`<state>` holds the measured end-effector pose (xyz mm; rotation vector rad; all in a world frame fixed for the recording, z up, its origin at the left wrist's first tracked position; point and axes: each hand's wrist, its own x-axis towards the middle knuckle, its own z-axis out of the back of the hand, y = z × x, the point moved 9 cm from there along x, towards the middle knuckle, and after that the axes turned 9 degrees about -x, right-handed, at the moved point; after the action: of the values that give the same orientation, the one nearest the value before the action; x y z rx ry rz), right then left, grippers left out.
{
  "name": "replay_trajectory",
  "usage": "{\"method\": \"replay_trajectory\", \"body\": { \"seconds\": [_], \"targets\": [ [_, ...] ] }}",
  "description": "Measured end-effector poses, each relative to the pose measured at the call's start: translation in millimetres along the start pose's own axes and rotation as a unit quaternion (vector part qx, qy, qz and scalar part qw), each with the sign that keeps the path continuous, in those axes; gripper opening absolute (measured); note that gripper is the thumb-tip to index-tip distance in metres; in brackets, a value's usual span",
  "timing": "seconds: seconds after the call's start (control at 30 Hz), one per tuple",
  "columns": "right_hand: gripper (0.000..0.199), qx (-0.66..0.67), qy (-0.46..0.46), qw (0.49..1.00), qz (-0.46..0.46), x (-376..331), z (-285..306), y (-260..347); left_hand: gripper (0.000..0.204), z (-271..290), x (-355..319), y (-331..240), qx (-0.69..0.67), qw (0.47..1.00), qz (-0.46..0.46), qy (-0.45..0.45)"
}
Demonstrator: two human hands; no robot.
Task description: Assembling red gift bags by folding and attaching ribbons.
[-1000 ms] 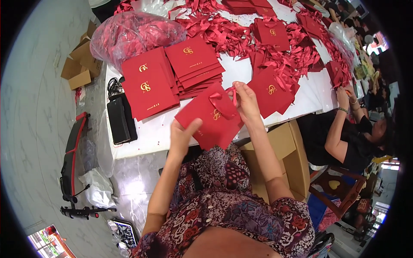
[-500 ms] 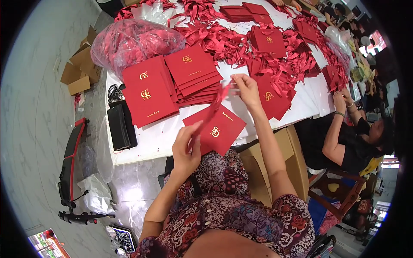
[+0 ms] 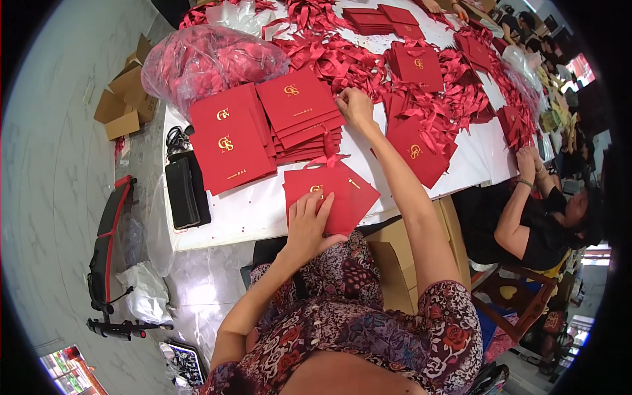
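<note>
At the table's near edge lies a flat red paper bag (image 3: 352, 197) with a gold emblem. My left hand (image 3: 308, 220) rests on it, fingers spread, partly covering the emblem. A red ribbon (image 3: 327, 160) lies across the bag's far edge. Farther up, my right hand (image 3: 356, 107) is beside the right-hand stack of red bags (image 3: 296, 99), at the near side of a heap of red ribbons (image 3: 332, 59). Its fingers are bent together, and what they grip, if anything, is hidden.
More red bags (image 3: 227, 155) are stacked to the left, next to a black phone-like case (image 3: 181, 194). Behind is a clear plastic sack (image 3: 210, 62) of red material. Bags with ribbons (image 3: 418, 151) lie at right. A co-worker (image 3: 546, 210) sits at the right edge.
The ribbon stretched between my hands is now down at the bag's far edge. My left hand has lowered onto the bag; my right hand has moved away toward the ribbon heap.
</note>
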<state>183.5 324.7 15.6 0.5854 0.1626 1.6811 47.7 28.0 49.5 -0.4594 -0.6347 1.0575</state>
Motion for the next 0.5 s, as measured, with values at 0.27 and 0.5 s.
{"method": "replay_trajectory", "body": {
  "seconds": [0.27,0.5],
  "targets": [
    [0.017,0.048,-0.062,0.997,-0.024,-41.8,61.1,-8.7,0.053,14.6,19.5,5.3,-0.014,0.998,-0.022,-0.062],
    [0.01,0.099,-0.028,0.991,0.091,-136.9,137.4,63.8,0.033,52.9,87.2,-10.2,-0.126,0.982,-0.064,-0.125]
  ]
}}
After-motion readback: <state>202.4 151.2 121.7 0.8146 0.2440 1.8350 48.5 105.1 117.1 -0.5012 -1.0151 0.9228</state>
